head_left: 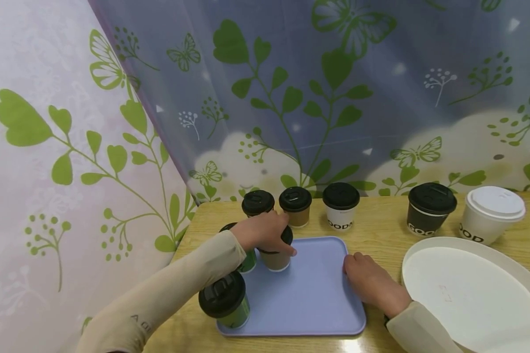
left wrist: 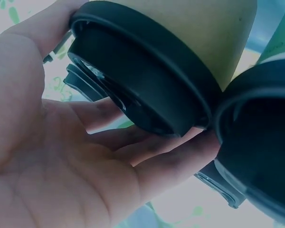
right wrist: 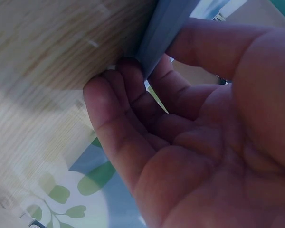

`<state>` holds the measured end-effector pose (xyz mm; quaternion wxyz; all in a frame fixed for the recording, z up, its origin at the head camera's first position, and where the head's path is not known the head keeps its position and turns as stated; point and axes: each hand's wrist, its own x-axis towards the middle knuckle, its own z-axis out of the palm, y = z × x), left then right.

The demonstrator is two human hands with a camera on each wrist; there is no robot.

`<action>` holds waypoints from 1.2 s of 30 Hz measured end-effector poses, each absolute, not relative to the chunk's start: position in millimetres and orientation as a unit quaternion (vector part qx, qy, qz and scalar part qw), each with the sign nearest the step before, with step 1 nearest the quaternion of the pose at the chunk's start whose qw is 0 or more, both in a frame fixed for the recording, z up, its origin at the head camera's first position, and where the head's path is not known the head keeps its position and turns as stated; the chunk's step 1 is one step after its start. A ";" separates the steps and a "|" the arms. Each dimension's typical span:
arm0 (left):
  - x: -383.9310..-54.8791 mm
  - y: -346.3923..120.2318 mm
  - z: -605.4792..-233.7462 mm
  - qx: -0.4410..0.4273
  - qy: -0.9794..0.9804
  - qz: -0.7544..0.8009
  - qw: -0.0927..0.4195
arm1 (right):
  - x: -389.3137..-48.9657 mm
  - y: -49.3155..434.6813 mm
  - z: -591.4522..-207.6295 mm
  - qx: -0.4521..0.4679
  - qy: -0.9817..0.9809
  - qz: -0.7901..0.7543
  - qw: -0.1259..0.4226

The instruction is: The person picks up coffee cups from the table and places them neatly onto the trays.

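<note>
Item: tan cup (head_left: 276,257) with black lid (left wrist: 147,80), standing upright, long axis vertical, lid up, on the far-left part of the lilac tray (head_left: 309,294).

Left hand (head_left: 267,233): lies over the top of the tan cup, fingers (left wrist: 147,152) curled round the lid's rim, gripping it from above; the cup hangs directly under the palm.

Right hand (head_left: 371,284): at the tray's right edge, well apart from the tan cup; fingers (right wrist: 128,90) bent round the tray's rim, thumb on top, pinching the edge against the bench (head_left: 380,230).

Also on the tray: a green cup (head_left: 227,301) with black lid at the near-left corner, and a second green cup (head_left: 247,260) just beside the tan cup, partly hidden by the left forearm.

On the bench beyond the tray, in a row from left to right: two small black-lidded cups (head_left: 258,202) (head_left: 295,206), a white cup with black lid (head_left: 341,206), a black cup (head_left: 429,208), a white cup with white lid (head_left: 490,213).

Near right: a large white oval platter (head_left: 472,294).
</note>
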<state>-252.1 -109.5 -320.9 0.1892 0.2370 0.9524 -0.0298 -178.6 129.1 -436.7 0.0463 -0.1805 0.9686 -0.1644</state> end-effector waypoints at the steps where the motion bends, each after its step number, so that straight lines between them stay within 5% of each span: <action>1: -252.1 -109.2 -321.0 0.235 0.952 -0.029 0.192 | -178.7 129.2 -436.7 -0.180 0.969 -0.164 0.048; 36: -257.3 -107.3 -326.8 0.244 0.948 -0.038 0.199 | -178.7 129.0 -436.7 -0.182 0.968 -0.166 0.046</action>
